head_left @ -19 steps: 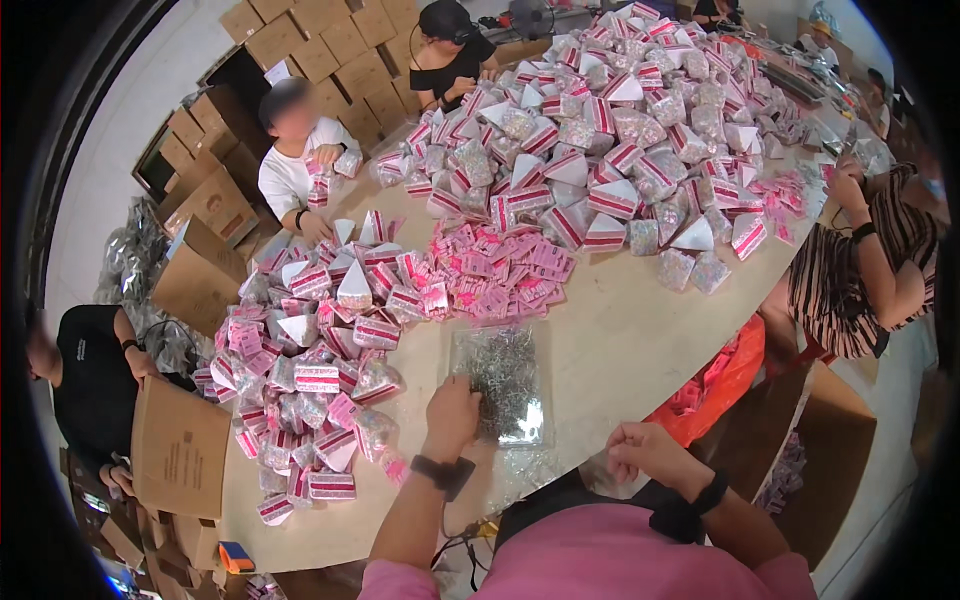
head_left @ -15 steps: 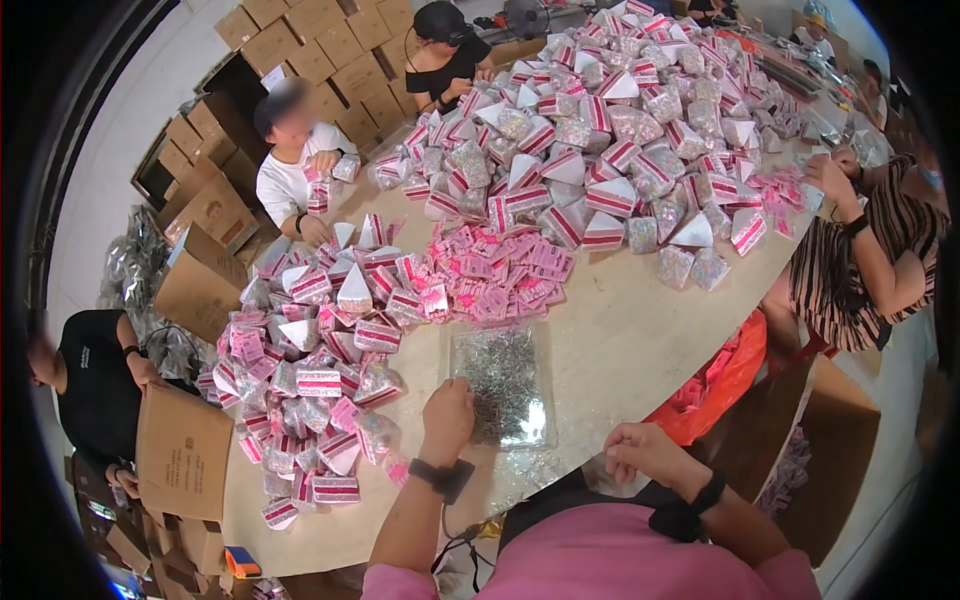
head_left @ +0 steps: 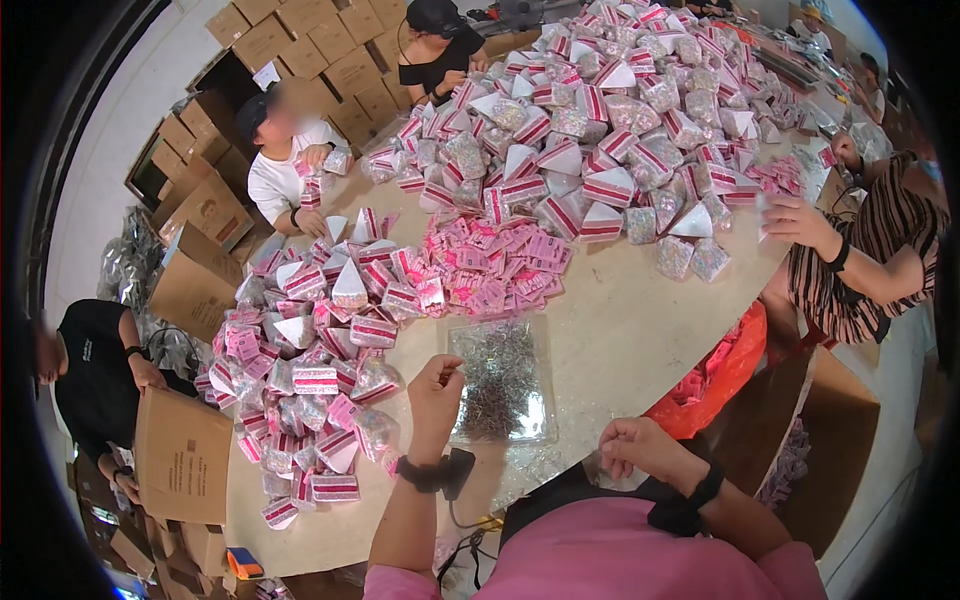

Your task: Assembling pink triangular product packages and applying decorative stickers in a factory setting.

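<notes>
A clear shallow tray (head_left: 546, 400) lies on the table in front of me, with a heap of small dark metal pieces (head_left: 495, 385) in it. Beside its left edge is my left hand (head_left: 436, 395), raised a little, its fingers curled and pinched together. Whatever sits between those fingertips is too small to make out. My right hand (head_left: 645, 452) hovers off the table's near edge, fingers bent in. Something clear shows just under it, and I cannot tell whether the hand grips it. Past the tray lies a pile of pink printed cards (head_left: 500, 262).
Clear packs with pink-and-white striped card tops form a heap (head_left: 310, 380) at left and a larger heap (head_left: 600, 130) at the back. A red bag (head_left: 715, 375) and an open carton (head_left: 845, 420) stand at right. Several people work around the table (head_left: 640, 310).
My left hand has risen and shifted slightly away from me, off the tray's left side. My right hand barely moves. The person in stripes has brought a hand lower over the table.
</notes>
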`<state>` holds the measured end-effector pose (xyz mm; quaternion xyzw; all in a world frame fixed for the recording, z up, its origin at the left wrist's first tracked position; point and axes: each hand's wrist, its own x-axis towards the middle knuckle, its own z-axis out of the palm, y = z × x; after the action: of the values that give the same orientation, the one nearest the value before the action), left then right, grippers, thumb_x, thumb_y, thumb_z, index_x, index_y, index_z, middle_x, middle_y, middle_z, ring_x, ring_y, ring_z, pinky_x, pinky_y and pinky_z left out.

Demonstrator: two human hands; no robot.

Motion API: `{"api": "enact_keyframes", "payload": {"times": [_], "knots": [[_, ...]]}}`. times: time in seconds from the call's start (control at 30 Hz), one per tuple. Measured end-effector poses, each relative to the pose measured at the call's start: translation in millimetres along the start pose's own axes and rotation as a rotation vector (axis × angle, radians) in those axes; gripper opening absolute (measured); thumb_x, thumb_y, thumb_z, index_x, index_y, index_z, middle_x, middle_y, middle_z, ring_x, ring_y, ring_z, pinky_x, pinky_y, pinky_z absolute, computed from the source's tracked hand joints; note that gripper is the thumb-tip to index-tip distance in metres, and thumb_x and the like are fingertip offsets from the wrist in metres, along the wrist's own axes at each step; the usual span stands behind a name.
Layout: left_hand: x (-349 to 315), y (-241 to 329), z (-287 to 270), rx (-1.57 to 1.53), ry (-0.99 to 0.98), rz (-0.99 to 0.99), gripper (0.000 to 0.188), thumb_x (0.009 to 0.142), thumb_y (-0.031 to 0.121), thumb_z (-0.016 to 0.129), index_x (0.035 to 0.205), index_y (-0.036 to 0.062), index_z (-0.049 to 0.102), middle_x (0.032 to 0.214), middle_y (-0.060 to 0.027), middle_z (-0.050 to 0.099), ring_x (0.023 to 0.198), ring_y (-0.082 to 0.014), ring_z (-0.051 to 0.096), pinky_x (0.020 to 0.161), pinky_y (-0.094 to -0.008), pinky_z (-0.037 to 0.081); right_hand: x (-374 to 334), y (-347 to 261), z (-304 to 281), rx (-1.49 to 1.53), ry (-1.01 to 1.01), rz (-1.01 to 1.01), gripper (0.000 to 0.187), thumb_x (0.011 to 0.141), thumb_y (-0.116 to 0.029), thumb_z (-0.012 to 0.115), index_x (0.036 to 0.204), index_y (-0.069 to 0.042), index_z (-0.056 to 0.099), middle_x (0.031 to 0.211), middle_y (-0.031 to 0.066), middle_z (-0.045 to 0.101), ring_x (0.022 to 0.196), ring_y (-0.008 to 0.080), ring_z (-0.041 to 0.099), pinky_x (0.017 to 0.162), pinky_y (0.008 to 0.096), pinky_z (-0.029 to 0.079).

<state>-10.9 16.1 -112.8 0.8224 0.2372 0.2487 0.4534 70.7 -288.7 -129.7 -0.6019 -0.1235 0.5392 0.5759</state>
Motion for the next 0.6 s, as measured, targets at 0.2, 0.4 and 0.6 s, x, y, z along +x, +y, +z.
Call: {"api": "enact_keyframes", "payload": {"times": [0.2,0.4,0.6], "knots": [[-3,-15,-4,-0.219,0.025,-0.086,0.02,0.081,-0.001,0.059,0.101,-0.0012,0.061,0.077,-0.0011,0.06,0.069,-0.0059,0.054,0.063,-0.0196,0.044,2,-1,1,-0.002,-0.015,-0.002,0.011,0.089,-0.011,0.054,0.094,-0.001,0.056,0.075,0.0056,0.063,0.061,0.0117,0.061,0.052,0.022,0.045],[-14,14,4,-0.818,-0.071,-0.39,0.027,0.082,-0.001,0.058,0.108,0.0026,0.053,0.075,-0.0022,0.055,0.064,-0.0109,0.051,0.062,-0.023,0.043,7,-30,10,-0.056,0.015,-0.133,0.013,0.088,-0.011,0.055,0.095,-0.001,0.056,0.075,0.0041,0.06,0.061,0.0095,0.059,0.053,0.0217,0.045],[-50,44,28,-1.203,-0.423,-0.621,0.028,0.082,0.005,0.064,0.108,0.0066,0.053,0.082,-0.0031,0.054,0.067,-0.0122,0.05,0.064,-0.025,0.042,24,-57,48,-0.056,0.094,-0.537,0.014,0.083,-0.006,0.059,0.096,0.001,0.057,0.08,0.0035,0.059,0.071,0.011,0.057,0.062,0.0253,0.047]]}}
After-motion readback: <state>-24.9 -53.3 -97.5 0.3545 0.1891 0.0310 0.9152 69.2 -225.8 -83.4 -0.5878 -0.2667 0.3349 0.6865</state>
